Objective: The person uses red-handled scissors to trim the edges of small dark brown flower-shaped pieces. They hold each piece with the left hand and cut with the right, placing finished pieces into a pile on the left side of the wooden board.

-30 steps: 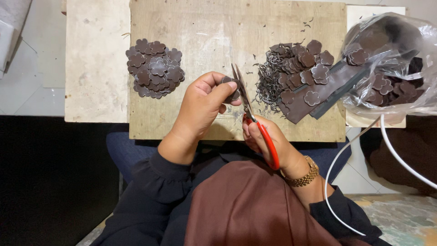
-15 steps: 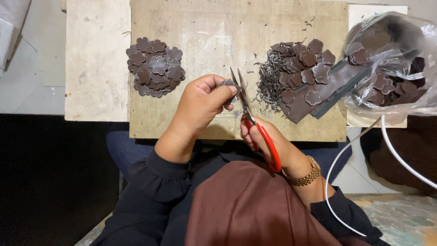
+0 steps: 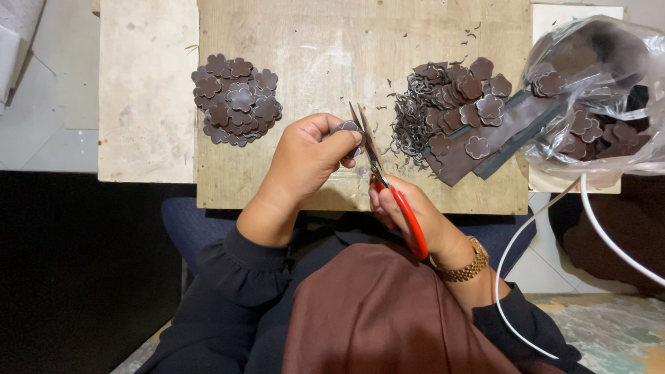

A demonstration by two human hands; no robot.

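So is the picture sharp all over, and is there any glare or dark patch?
Head view: the hands, left and right, and the red-handled scissors look sharp; light is soft and even, with faint shadows on the wooden board; glare whitens the clear plastic bag; the lower left corner is nearly black.

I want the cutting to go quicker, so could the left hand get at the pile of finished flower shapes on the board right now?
Probably not at once: the left hand is pinching a small flower piece against the scissors. The pile of cut flowers lies close with bare board between.
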